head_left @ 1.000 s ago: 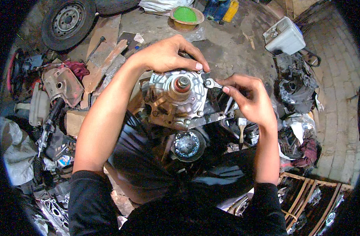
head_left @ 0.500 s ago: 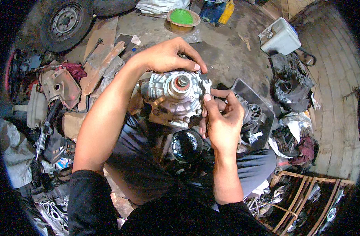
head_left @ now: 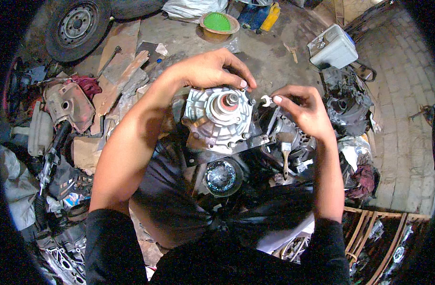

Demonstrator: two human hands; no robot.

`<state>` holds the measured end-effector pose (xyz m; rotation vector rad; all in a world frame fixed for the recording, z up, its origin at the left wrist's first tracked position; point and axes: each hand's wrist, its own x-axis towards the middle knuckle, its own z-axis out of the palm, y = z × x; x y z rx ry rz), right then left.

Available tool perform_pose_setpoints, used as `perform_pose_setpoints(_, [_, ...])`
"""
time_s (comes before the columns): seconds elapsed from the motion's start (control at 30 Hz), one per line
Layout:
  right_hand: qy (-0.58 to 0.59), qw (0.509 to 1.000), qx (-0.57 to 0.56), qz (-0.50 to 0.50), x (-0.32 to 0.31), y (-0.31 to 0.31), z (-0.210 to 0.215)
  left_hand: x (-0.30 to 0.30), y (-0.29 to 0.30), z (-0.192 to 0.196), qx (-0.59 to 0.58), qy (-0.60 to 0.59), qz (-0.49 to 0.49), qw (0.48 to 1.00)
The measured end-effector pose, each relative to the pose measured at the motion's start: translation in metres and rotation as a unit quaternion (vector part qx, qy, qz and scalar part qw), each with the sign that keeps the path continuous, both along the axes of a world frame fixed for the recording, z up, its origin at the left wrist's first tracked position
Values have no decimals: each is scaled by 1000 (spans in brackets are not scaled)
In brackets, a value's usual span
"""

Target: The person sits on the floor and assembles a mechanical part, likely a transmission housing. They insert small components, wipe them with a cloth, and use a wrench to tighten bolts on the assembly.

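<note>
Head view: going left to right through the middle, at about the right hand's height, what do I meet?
Rusty metal pan, silvery metal housing, wrench, right hand, dark metal casing.

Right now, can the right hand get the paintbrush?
Probably yes: the paintbrush lies close to the right hand, toward the person's body, and nothing seems to cover its handle. But that hand holds a wrench, so it may need freeing first.
</note>
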<state>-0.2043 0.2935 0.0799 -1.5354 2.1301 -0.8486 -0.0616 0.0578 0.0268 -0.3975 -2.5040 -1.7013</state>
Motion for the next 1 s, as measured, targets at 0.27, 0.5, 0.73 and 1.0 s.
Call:
perform_pose_setpoints(0.27, [86,987,58,120,-13,-37,19,0,-1,-2,20,8,-4,1000])
perform_pose_setpoints(0.5, [30,984,61,167,-15,-45,10,-3,-1,-3,11,11,-9,1000])
perform_pose_setpoints(0.73, [-23,993,116,8,11,-18,3,-2,-1,-7,42,-2,-10,999])
perform_pose_setpoints(1.0, [-475,861,128,-126,56,10,-5,-5,-2,-5,27,0,-19,999])
